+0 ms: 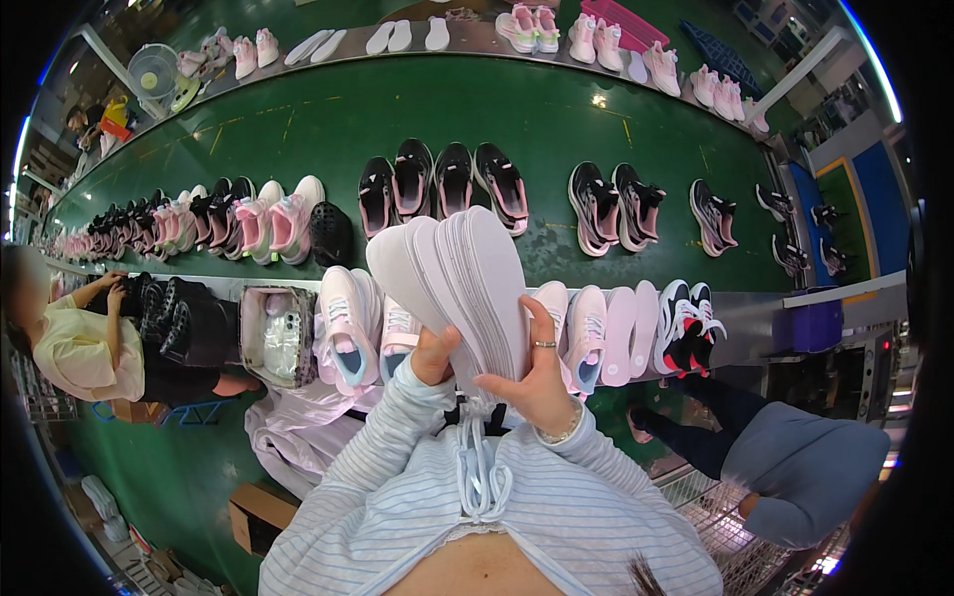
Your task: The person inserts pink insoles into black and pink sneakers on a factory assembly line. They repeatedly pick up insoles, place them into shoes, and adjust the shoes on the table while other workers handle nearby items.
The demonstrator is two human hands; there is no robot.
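The left hand [435, 356] and right hand [537, 377] have their fingers clamped on a stack of insoles [475, 273], which rises between and beyond the fingertips. The insoles look smooth, pale and pinkish, with rounded ends fanned leftward and layered edges; below the thumbs they seem narrower, though partly hidden. A pale sneaker [399, 323] stands just left of the left fingers.

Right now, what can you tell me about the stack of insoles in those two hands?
The stack of insoles is whitish with a faint pink tint: many thin, foot-shaped layers, slightly fanned, foam-like in look. Its wide rounded ends are uppermost in the picture, with pale shoes showing on both sides. The left hand grips its left edge; the right hand grips the right.
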